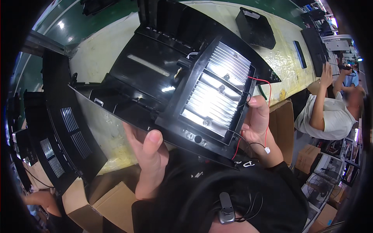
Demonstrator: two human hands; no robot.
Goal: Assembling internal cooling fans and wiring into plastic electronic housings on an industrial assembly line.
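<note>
A large black plastic housing (145, 83) is held up and tilted between my two hands. My left hand (149, 153) grips its near left edge, thumb on top and fingers underneath. At the right side, my right hand (256, 120) holds the housing beside its frame, the thumb near the rim. Two bright ribbed metal plates (211, 103) sit in that frame, shining with glare. From the frame's right side hang a red wire (270, 99) and a black wire, and a small white connector (267, 150) dangles next to my right wrist.
A pale, film-covered bench (112, 50) lies beneath. On it stand a black bin (254, 29) and a dark flat bar (300, 54). Black panels with ribbed inserts (70, 118) rise at left. Open cardboard boxes (112, 209) flank me. Another person (328, 116) works at right; another's arm (42, 200) shows lower left.
</note>
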